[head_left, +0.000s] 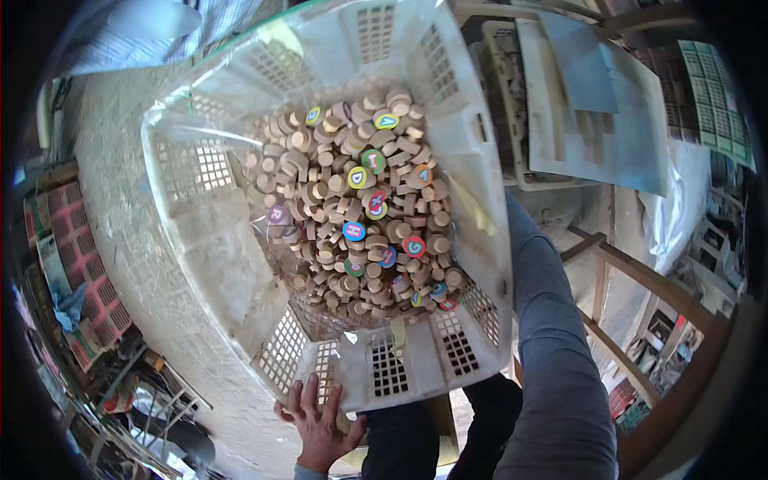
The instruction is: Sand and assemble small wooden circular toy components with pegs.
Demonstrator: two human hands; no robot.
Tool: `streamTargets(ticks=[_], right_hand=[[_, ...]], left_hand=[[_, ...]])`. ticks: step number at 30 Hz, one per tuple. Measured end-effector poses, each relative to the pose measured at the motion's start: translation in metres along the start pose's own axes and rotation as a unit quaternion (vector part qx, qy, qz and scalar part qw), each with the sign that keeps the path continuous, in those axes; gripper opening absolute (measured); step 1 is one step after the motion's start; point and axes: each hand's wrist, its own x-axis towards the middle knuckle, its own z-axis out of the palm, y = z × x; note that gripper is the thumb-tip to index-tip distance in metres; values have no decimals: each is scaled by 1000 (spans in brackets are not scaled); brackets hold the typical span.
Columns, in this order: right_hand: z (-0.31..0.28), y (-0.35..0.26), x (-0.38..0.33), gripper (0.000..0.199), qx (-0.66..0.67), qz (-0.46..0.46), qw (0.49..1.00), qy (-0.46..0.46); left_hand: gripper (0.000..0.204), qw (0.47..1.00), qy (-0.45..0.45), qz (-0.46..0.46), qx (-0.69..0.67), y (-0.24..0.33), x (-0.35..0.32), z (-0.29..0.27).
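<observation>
A large white slatted plastic crate point(200, 232) is tilted up in front of me, lined with clear plastic film. Inside lies a heap of small round wooden discs point(352, 216), some with bright coloured faces bearing letters. My left hand point(318, 424) presses flat with spread fingers against the crate's near bottom edge. My right arm in a grey sleeve point(548, 320) reaches up along the crate's right side; the right hand itself is hidden behind the crate wall.
A second white crate point(512, 104) with pale boards point(600, 104) stands at the upper right. A wooden frame point(624, 304) is lower right. Stacked red crates point(80, 264) are at the left, over a woven mat surface point(136, 240).
</observation>
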Motion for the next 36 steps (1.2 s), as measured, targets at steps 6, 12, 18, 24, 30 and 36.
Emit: streamTargets(ticks=[6,12,18,24,30,36], right_hand=[[74,-10,-26,36,88,-2,995,-51],[110,-13,-29,35,173,-2,983,-53],[103,-9,-48,34,243,8,970,-31],[67,-34,-69,32,320,2,947,17],[37,29,-111,31,379,37,917,119],[-4,19,-203,29,369,38,903,218]], left_hand=[[74,999,-23,-15,16,2,-9,-9],[74,999,-14,-31,7,4,-7,-3],[67,998,34,-22,-46,15,5,-11],[73,997,66,-25,-16,12,-5,-8],[73,994,104,-7,26,7,-3,6],[78,987,158,31,24,8,0,10]])
